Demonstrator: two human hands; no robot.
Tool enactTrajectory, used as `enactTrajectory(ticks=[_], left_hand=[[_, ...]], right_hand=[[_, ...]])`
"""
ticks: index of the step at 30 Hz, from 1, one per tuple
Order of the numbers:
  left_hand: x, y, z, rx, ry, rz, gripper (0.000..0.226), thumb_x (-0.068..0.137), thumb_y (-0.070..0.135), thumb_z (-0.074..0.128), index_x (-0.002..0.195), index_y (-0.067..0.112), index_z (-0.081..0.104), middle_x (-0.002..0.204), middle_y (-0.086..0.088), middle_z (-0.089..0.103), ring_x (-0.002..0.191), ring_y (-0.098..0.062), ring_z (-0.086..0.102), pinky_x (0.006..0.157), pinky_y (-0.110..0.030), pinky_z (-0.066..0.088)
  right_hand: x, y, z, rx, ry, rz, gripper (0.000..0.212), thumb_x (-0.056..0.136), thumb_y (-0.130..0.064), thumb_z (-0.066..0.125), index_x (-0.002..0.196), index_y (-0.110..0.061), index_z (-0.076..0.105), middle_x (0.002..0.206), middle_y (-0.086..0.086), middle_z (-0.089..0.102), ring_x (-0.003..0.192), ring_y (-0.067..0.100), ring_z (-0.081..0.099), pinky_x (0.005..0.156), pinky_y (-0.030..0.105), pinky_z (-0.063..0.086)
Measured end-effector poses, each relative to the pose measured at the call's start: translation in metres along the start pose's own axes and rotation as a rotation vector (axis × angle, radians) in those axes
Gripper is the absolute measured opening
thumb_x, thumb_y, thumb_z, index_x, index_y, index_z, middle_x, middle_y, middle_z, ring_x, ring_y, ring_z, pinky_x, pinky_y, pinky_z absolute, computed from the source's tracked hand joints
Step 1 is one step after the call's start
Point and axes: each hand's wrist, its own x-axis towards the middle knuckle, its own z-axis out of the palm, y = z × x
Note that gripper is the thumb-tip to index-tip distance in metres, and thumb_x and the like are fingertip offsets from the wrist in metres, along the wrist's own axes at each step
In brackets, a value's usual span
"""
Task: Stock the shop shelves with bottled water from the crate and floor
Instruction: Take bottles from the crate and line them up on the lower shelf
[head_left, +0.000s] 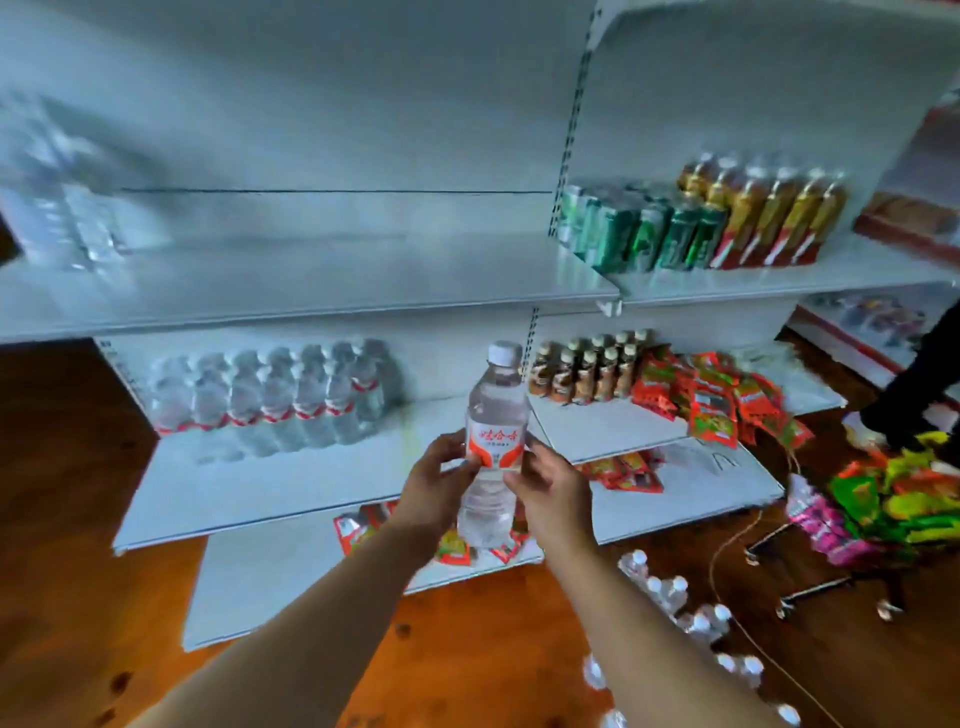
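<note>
- The left hand (434, 486) and the right hand (553, 493) are holding a clear plastic water bottle with a white cap and a red-and-white label (496, 415) upright between them. Fingers of both hands are curling round the label band, each hand closing on it from its own side.
- Below and to the right of the grip, loose clear white-capped bottles (675, 597) are lying on the brown wooden floor (467, 649), not yet stocked.
- Behind the grip and to its left, the white metal middle shelf (291, 483) is carrying a row of matching clear water bottles (270, 400). Bare shelf is showing between that row and the held bottle.
- Step in hand, as judged: one bottle is being brought up to the shelf. The next move is calling for a reach forward and left, standing the bottle just beside the row's right end without toppling its neighbours, then letting go.
- Above and far left of the grip, a blurred pack of clear bottles (57, 208) is sitting on the white upper shelf (337, 280).
</note>
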Motion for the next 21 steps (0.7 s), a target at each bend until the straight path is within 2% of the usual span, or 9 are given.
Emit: enactTrajectory(ticks=[1, 3, 5, 7, 10, 13, 16, 21], left_hand=[[0.014, 0.002, -0.018, -0.003, 0.015, -0.003, 0.017, 0.092, 0.007, 0.052, 0.108, 0.008, 0.056, 0.1, -0.005, 0.059, 0.081, -0.013, 0.062, 0.072, -0.027, 0.048], [0.041, 0.003, -0.05, -0.032, 0.037, -0.002, 0.021, 0.092, 0.006, 0.052, 0.112, 0.008, 0.055, 0.098, -0.001, 0.061, 0.078, -0.005, 0.065, 0.068, -0.022, 0.051], [0.063, 0.002, -0.073, -0.047, 0.066, -0.013, 0.019, 0.092, 0.007, 0.052, 0.11, 0.009, 0.056, 0.097, 0.002, 0.063, 0.08, -0.008, 0.064, 0.068, -0.021, 0.051], [0.083, -0.004, -0.092, -0.048, 0.088, -0.023, 0.015, 0.092, 0.007, 0.052, 0.105, 0.012, 0.057, 0.101, -0.002, 0.064, 0.089, -0.016, 0.062, 0.075, -0.027, 0.05], [0.116, -0.024, -0.113, -0.049, 0.134, -0.042, 0.015, 0.092, 0.007, 0.051, 0.103, 0.014, 0.058, 0.104, -0.005, 0.064, 0.093, -0.018, 0.061, 0.083, -0.033, 0.047], [0.156, -0.062, -0.13, -0.045, 0.191, -0.058, 0.016, 0.093, 0.008, 0.051, 0.106, 0.015, 0.058, 0.106, -0.003, 0.064, 0.088, -0.01, 0.061, 0.078, -0.027, 0.047], [0.2, -0.112, -0.149, -0.011, 0.234, -0.048, 0.021, 0.093, 0.013, 0.053, 0.113, 0.015, 0.057, 0.11, 0.001, 0.064, 0.087, -0.006, 0.061, 0.074, -0.025, 0.045], [0.261, -0.19, -0.169, -0.003, 0.288, 0.008, 0.022, 0.094, 0.014, 0.052, 0.115, 0.018, 0.056, 0.105, 0.006, 0.064, 0.082, 0.003, 0.062, 0.069, -0.018, 0.047]], right_hand=[[0.014, 0.0, 0.02, 0.002, -0.024, -0.012, 0.045, 0.079, 0.008, 0.062, 0.12, -0.008, 0.06, 0.11, 0.004, 0.067, 0.101, 0.014, 0.062, 0.092, 0.029, 0.048], [0.042, 0.001, 0.055, -0.034, -0.055, -0.035, 0.045, 0.078, 0.007, 0.063, 0.119, -0.009, 0.062, 0.107, -0.002, 0.066, 0.1, 0.012, 0.062, 0.091, 0.026, 0.048], [0.069, 0.008, 0.086, -0.067, -0.068, -0.033, 0.044, 0.077, 0.004, 0.065, 0.118, -0.011, 0.063, 0.11, -0.001, 0.068, 0.1, 0.014, 0.064, 0.092, 0.03, 0.05], [0.093, 0.02, 0.11, -0.084, -0.076, -0.004, 0.045, 0.075, 0.002, 0.068, 0.117, -0.011, 0.064, 0.11, 0.003, 0.07, 0.101, 0.017, 0.065, 0.093, 0.036, 0.052], [0.127, 0.045, 0.14, -0.08, -0.102, 0.013, 0.048, 0.074, 0.005, 0.068, 0.118, -0.013, 0.063, 0.11, 0.004, 0.07, 0.102, 0.018, 0.065, 0.093, 0.04, 0.052], [0.165, 0.085, 0.166, -0.081, -0.146, 0.016, 0.049, 0.075, 0.005, 0.067, 0.119, -0.015, 0.063, 0.111, 0.002, 0.069, 0.105, 0.015, 0.064, 0.094, 0.035, 0.051], [0.206, 0.138, 0.195, -0.066, -0.188, -0.017, 0.05, 0.074, 0.006, 0.067, 0.118, -0.018, 0.063, 0.109, 0.0, 0.07, 0.103, 0.014, 0.064, 0.095, 0.035, 0.051], [0.262, 0.223, 0.232, -0.063, -0.228, -0.099, 0.049, 0.076, 0.005, 0.067, 0.12, -0.017, 0.063, 0.105, -0.006, 0.069, 0.101, 0.011, 0.064, 0.093, 0.031, 0.05]])
